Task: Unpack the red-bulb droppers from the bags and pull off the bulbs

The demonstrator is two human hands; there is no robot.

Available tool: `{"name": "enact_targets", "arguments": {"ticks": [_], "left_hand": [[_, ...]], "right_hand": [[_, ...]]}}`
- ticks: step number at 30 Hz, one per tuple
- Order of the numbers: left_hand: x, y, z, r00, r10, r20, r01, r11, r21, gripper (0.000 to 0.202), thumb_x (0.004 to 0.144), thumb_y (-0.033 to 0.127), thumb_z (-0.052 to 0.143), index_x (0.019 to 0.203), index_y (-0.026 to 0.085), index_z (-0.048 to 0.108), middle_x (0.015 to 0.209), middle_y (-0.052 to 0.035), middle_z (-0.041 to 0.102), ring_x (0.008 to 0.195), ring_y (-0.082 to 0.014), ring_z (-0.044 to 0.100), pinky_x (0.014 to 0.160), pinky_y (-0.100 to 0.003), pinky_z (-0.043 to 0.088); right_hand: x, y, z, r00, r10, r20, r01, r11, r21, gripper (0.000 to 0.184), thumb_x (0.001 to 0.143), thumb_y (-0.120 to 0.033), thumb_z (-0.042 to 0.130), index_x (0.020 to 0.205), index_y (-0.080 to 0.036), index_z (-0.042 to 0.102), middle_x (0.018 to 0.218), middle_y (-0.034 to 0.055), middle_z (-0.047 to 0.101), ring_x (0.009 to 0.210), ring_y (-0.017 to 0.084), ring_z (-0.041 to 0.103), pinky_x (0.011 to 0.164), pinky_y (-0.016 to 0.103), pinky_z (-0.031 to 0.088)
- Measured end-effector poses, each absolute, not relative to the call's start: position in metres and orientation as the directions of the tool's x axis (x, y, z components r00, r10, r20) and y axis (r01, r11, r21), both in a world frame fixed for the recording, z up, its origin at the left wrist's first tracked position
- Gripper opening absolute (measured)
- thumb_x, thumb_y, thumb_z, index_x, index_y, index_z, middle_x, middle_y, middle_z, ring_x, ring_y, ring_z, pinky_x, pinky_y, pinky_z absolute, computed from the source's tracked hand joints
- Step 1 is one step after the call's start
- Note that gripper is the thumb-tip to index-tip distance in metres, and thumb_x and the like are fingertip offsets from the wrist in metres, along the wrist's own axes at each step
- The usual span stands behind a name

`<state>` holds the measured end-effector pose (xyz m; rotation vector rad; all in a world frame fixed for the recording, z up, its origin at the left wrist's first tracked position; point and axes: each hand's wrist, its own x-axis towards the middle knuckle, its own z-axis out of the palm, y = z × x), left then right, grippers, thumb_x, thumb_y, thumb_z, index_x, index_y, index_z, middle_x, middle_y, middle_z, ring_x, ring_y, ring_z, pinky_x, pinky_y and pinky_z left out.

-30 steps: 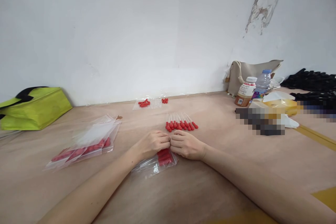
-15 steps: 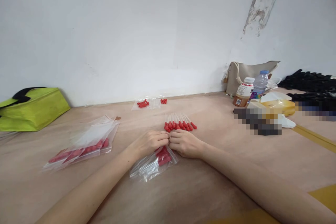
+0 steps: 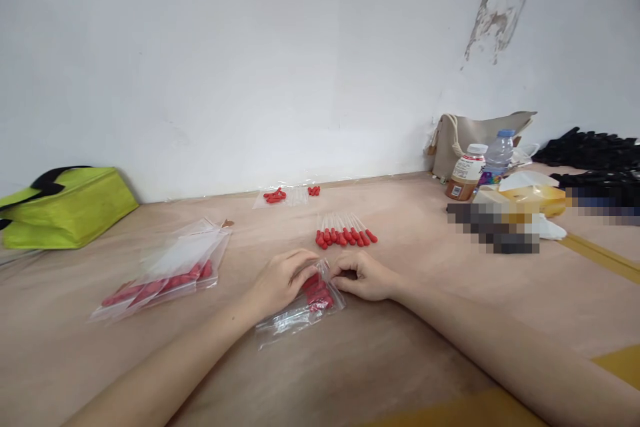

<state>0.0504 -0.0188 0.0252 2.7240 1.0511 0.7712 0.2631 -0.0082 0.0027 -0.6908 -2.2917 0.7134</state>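
Note:
Before me on the table lies a clear zip bag [image 3: 294,321] with several red-bulbed droppers [image 3: 318,293] inside it. My left hand [image 3: 286,280] is closed on the bag's upper left part, thumb over the plastic. At the bag's upper right edge, my right hand [image 3: 364,275] has its fingers curled and the thumb and index tips pinched on the plastic. Just beyond both hands is a row of loose droppers [image 3: 345,235], red bulbs towards me and clear stems pointing away. To the left, several filled zip bags [image 3: 165,273] overlap in a pile.
Near the wall lies another clear bag with red bulbs [image 3: 275,196], with more red bulbs [image 3: 314,191] beside it. A lime bag [image 3: 75,210] stands far left. On the right are a brown drink bottle [image 3: 466,177], a clear bottle [image 3: 499,153], a beige bag [image 3: 445,147] and black items [image 3: 595,150].
My hands have drawn slightly apart at the bag's top edge, leaving more of the bag and its red bulbs showing. The view has shifted a little.

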Motion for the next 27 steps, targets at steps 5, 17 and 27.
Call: {"name": "enact_targets", "arguments": {"ticks": [5, 17, 27], "left_hand": [[0.024, -0.058, 0.019, 0.623, 0.727, 0.288, 0.64, -0.686, 0.346, 0.044, 0.084, 0.031, 0.049, 0.126, 0.023, 0.04, 0.131, -0.0077, 0.044, 0.117, -0.0207, 0.044, 0.097, -0.037, 0.039], [0.02, -0.051, 0.012, 0.601, 0.723, 0.342, 0.596, -0.69, 0.411, 0.042, 0.082, 0.022, 0.05, 0.123, 0.022, 0.042, 0.124, -0.0072, 0.049, 0.112, -0.0192, 0.048, 0.094, -0.035, 0.041], [0.02, -0.052, 0.01, 0.592, 0.721, 0.36, 0.591, -0.692, 0.414, 0.04, 0.083, 0.023, 0.049, 0.122, 0.022, 0.043, 0.121, -0.0072, 0.051, 0.109, -0.0191, 0.05, 0.092, -0.035, 0.043]], "right_hand": [[0.261, -0.006, -0.006, -0.583, 0.748, 0.317, 0.333, 0.576, -0.746, 0.014, 0.074, -0.026, 0.058, 0.075, -0.014, 0.066, 0.071, 0.0012, 0.064, 0.063, 0.011, 0.055, 0.058, 0.021, 0.041], [0.258, -0.013, 0.0, -0.619, 0.721, 0.311, 0.247, 0.555, -0.794, 0.049, 0.059, -0.036, 0.073, 0.103, -0.019, 0.06, 0.074, -0.0018, 0.06, 0.066, 0.011, 0.051, 0.06, 0.021, 0.04], [0.253, -0.022, 0.007, -0.612, 0.698, 0.371, 0.321, 0.648, -0.691, 0.032, 0.055, -0.028, 0.075, 0.083, -0.018, 0.062, 0.084, -0.0003, 0.063, 0.078, 0.015, 0.056, 0.071, 0.026, 0.043]]}}
